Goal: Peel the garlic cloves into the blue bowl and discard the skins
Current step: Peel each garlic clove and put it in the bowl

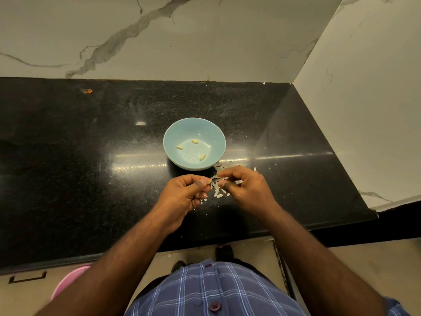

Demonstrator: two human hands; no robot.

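A light blue bowl (214, 133) stands on the black counter and holds three peeled garlic cloves (194, 141). Just in front of it, my left hand (184, 195) pinches a garlic clove (208, 180) between thumb and forefinger. My right hand (247, 185) pinches a strip of pale skin (219, 178) that still hangs from that clove. A heap of loose garlic skins (219, 192) lies on the counter under and between both hands, reaching up to the bowl's right side.
The black granite counter (91, 167) runs left. Marble walls close the back and the right. A small orange scrap (87, 90) lies far back left. A pink tub (68, 281) sits on the floor below the counter's front edge.
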